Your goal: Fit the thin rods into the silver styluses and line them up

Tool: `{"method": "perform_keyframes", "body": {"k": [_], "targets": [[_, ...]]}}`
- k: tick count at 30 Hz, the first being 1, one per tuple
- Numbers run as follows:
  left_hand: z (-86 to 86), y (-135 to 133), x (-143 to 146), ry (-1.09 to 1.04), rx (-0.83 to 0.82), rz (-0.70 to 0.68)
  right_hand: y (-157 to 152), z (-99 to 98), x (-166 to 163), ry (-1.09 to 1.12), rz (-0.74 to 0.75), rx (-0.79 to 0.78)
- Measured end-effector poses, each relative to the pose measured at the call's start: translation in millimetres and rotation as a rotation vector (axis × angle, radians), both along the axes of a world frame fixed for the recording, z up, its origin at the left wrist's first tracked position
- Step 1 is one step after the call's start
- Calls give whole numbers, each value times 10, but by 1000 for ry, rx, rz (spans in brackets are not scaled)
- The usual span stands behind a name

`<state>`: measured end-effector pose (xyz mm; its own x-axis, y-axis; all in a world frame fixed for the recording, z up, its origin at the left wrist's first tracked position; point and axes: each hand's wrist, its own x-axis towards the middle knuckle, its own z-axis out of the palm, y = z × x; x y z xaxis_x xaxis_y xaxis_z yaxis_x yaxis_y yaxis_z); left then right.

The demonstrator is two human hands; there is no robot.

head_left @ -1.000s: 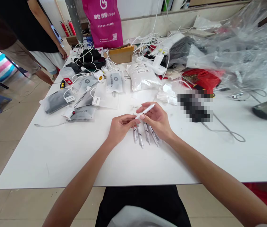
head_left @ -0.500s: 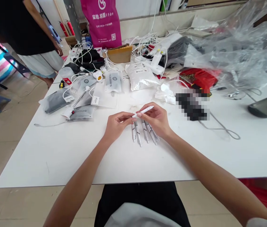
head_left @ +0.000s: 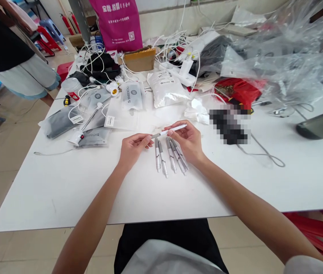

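white pen [head_left: 173,130] is pinched between fingertips of right hand [head_left: 187,141], its grey end is kept just beside curled fingers of left hand [head_left: 134,146], row of pens [head_left: 170,158] is laid below on white table [head_left: 64,190], foil pouches [head_left: 165,89] are placed behind

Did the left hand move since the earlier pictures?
Yes. The left hand moved left, farther from the row of silver pen-shaped tools lying on the white table.
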<state>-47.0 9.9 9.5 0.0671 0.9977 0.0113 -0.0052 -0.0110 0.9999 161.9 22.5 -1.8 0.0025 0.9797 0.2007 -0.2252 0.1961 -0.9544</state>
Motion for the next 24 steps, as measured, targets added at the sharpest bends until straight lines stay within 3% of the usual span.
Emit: {"method": "perform_keyframes", "body": {"k": [4, 8, 11, 19, 24], "targets": [[-24, 9, 9, -27, 46, 51, 22, -20, 17, -17, -14, -21], [-20, 0, 10, -26, -51, -48, 43, -48, 30, -7, -34, -32], [-23, -26, 25, -4, -36, 15, 47, -76, 39, -10, -34, -46], [-98, -109, 72, 221, 455, 118, 59, -129, 52, -20, -59, -84], [-122, -132, 71, 309, 572, 119, 29, -19, 2, 41, -7, -76]]}}
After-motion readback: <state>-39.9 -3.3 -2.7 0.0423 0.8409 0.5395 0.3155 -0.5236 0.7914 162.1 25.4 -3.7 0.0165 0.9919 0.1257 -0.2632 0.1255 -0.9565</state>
